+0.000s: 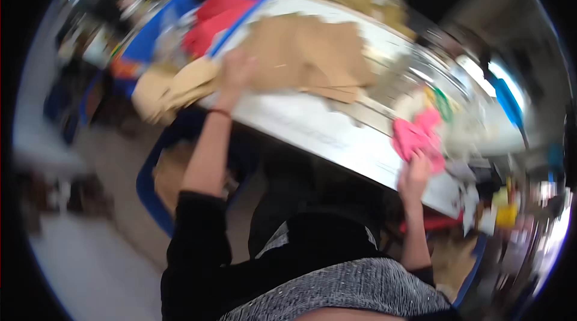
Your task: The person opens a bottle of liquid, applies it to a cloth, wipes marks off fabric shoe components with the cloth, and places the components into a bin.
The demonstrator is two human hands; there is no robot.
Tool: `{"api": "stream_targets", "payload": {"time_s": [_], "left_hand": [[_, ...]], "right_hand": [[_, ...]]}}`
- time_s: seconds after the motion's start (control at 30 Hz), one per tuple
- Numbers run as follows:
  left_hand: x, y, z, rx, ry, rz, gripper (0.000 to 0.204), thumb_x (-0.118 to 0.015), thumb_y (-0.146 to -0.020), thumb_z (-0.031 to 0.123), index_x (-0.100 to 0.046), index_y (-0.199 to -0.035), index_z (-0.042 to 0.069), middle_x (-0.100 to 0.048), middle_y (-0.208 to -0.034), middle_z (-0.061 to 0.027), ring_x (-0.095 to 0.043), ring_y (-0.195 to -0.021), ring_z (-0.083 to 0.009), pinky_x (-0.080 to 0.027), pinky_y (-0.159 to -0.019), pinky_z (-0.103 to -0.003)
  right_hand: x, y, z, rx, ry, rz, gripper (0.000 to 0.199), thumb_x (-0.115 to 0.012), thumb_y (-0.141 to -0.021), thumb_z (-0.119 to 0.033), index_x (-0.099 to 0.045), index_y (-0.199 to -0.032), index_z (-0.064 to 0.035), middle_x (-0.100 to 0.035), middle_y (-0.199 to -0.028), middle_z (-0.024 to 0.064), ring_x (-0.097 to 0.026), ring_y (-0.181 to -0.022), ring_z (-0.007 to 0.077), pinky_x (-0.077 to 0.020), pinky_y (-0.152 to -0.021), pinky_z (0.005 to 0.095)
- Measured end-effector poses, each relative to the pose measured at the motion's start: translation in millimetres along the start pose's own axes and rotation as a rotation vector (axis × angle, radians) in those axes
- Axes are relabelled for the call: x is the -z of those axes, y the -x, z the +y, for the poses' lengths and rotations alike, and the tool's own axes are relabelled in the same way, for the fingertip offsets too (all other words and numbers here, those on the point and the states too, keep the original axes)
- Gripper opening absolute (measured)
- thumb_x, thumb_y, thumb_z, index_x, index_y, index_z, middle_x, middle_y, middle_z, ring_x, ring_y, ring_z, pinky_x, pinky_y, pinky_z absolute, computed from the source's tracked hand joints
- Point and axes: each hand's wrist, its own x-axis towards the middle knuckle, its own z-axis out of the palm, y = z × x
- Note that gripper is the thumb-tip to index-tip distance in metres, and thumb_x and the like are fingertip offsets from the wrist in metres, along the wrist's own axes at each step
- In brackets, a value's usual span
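My right hand (416, 178) grips the lower edge of a bright pink cloth piece (416, 135) at the right part of the white table (318, 121). My left hand (238, 72) is at the table's left part, between a spread of flat tan pieces (282, 51) and a folded tan stack (193, 81) that hangs over the edge. Motion smears its fingers, so their closing cannot be made out. The tan pieces look like cut cloth, with wavy edges.
A blue tub (174, 21) holding red cloth (222, 15) stands behind the left hand. Under the table edge is a blue-rimmed container (147, 183) with tan pieces. Sewing-machine-like equipment with a lit lamp (475, 75) is at the right. A yellow item (506, 216) sits beyond.
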Motion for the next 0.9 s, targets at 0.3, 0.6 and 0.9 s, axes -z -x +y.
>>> {"api": "stream_targets", "payload": {"time_s": [0.3,0.6,0.9], "left_hand": [[-41,-75,-89,0.316,-0.578,-0.279,0.042,-0.078,-0.067,0.023,-0.066,-0.091,-0.01,-0.067,-0.078,-0.0163,-0.063,-0.066,-0.0225,-0.048,-0.057,-0.035],[-28,-91,-51,0.276,-0.366,-0.314,0.032,-0.077,-0.063,0.013,-0.067,-0.082,-0.01,-0.068,-0.074,-0.0155,-0.065,-0.064,-0.0233,-0.05,-0.057,-0.037],[-18,-68,-42,0.428,0.637,-0.475,0.04,-0.067,-0.069,0.013,-0.063,-0.106,-0.001,-0.065,-0.09,-0.0054,-0.063,-0.081,-0.0166,-0.051,-0.076,-0.031]], "right_hand": [[-1,3,-2,-0.013,0.035,0.07,0.015,-0.053,-0.076,-0.008,-0.057,-0.085,0.0036,-0.058,-0.095,0.0173,-0.057,-0.092,0.0293,-0.0391,-0.091,0.043],[3,6,-8,-0.057,0.017,0.039,0.016,-0.052,-0.077,-0.009,-0.057,-0.087,0.0035,-0.058,-0.099,0.0184,-0.056,-0.095,0.0292,-0.0375,-0.096,0.0446],[2,-5,-6,-0.008,-0.048,0.041,0.018,-0.054,-0.075,-0.003,-0.056,-0.091,0.0053,-0.057,-0.1,0.0196,-0.055,-0.095,0.0319,-0.0372,-0.09,0.046]]}}
